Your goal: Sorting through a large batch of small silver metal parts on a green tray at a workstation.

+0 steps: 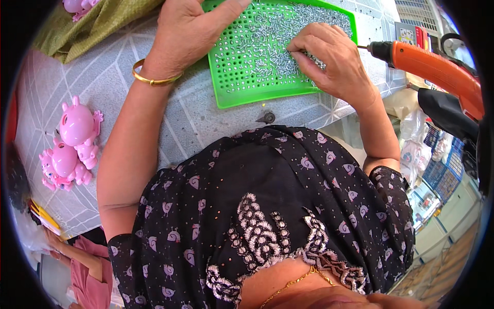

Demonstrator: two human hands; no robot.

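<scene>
Sorting silver screws (275, 38) on green tray (267, 98), apparently: your right hand (332, 62) curled, pinch unclear; left hand (188, 36) cropped, closure untellable. Next move likely needs delicate touch.

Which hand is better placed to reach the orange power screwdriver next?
Likely the right hand: over the screws in the green perforated tray, it is nearer the orange power screwdriver and its bit. The left hand is at the tray's left edge. What the right pinches, if anything, is hidden.
</scene>
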